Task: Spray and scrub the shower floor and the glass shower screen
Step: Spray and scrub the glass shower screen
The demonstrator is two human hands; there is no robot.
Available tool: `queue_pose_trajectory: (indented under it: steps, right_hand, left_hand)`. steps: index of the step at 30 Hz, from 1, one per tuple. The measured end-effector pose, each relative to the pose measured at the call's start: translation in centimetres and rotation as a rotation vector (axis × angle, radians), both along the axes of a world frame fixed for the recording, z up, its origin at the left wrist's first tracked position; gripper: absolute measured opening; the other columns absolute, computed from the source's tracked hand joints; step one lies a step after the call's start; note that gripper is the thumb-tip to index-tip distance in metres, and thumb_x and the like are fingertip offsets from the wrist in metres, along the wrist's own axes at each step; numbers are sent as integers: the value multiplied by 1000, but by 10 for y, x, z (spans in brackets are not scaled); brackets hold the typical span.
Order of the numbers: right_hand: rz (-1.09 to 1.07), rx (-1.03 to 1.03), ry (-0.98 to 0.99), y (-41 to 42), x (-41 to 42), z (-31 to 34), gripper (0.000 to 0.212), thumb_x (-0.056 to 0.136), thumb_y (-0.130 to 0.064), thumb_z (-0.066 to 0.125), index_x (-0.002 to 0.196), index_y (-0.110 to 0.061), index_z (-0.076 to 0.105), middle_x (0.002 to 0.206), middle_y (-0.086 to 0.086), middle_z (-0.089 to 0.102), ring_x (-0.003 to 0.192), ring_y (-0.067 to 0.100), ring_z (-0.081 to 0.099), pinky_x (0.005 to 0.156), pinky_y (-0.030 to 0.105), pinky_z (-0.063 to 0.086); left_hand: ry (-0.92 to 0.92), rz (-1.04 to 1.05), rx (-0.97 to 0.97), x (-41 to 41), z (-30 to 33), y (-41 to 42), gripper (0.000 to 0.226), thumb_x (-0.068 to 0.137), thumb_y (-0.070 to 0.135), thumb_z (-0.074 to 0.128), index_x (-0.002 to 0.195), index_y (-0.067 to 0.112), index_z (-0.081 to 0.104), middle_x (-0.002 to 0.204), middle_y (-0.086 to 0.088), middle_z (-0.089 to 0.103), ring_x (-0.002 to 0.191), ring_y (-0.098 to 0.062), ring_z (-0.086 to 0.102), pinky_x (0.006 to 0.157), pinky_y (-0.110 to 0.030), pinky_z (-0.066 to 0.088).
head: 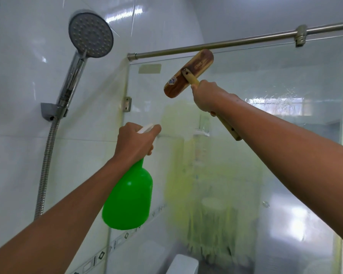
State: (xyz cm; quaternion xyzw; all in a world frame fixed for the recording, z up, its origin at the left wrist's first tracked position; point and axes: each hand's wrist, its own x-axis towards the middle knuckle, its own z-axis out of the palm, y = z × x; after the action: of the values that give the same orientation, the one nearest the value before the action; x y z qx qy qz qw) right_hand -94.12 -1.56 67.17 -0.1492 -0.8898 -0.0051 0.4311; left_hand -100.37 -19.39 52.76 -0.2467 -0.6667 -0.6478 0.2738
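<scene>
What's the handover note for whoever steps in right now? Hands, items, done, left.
Left hand: shut on the green spray bottle, raised, nozzle toward the glass shower screen.
Right hand: shut on the handle of the wooden scrub brush, its head up near the top rail.
Done: yellowish-green cleaner is smeared and running down the middle of the screen; droplets show at upper right.
Left: scrub the coated patch and the panel's other parts. The shower floor is out of view, so its state cannot be told.
The shower head sits in its wall bracket, untouched.
</scene>
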Motion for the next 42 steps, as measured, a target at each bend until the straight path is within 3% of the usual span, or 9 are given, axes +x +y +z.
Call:
queue_pose_trajectory:
  steps: [8,10,14,20,23,27,30,35,42]
  right_hand:
    - [-54,362,-338,-18,-5,-88,39,108,-34,26,128,-8,48,119,20,58,94,35,62,73,37,44]
    - [-55,394,-437,-26,-1,-109,35,108,-37,27,122,-13,49,108,12,60,80,27,61,65,33,43]
    - [-47,326,-283,-21,-2,-59,42,108,-34,28,133,-8,48,123,19,58,101,37,62,79,39,46]
    - [-42,108,-44,-9,-8,-10,38,106,-41,25,110,-9,47,86,7,52,70,24,60,57,38,49]
    - [-61,353,-229,-12,-27,-75,42,106,-35,27,130,-9,49,112,17,59,98,37,64,71,39,44]
    - [23,379,-501,-28,-13,-128,44,107,-41,27,126,-8,49,117,19,61,93,34,62,71,34,41]
    - [-39,358,-332,-32,-13,-74,39,108,-32,29,129,-5,48,123,21,58,105,37,62,79,38,46]
    - [-56,119,-50,-24,0,2,38,107,-32,26,135,-12,43,107,16,59,82,31,66,71,44,60]
    - [-7,286,-315,-7,-13,-149,44,105,-46,27,111,-8,50,90,11,60,73,31,63,62,38,49]
  left_hand:
    - [21,28,75,-4,0,-15,49,88,46,76,70,1,75,57,-10,73,54,-22,73,74,-43,66]
    - [48,47,15,0,0,-17,48,87,47,74,67,4,75,56,-6,73,59,-25,76,78,-46,65]
    - [20,13,49,2,4,-30,44,87,45,77,69,5,77,60,-8,75,60,-25,77,79,-45,66]
    - [17,-1,48,6,9,-41,41,88,45,77,74,6,77,63,-7,77,61,-22,78,76,-36,65]
    - [14,-15,45,6,6,-46,41,88,43,78,75,4,78,65,-8,77,61,-21,78,75,-35,65]
    - [7,-31,38,4,5,-55,42,89,44,78,76,4,77,65,-8,77,61,-22,78,78,-41,66]
    - [7,-27,22,3,6,-56,42,88,44,78,75,4,77,65,-8,77,63,-24,78,82,-43,66]
    - [5,-50,46,-1,8,-55,40,87,42,79,76,4,77,66,-8,77,63,-23,79,81,-44,66]
    - [18,-77,31,-1,11,-46,41,88,44,78,76,4,78,65,-8,77,62,-22,78,82,-44,66]
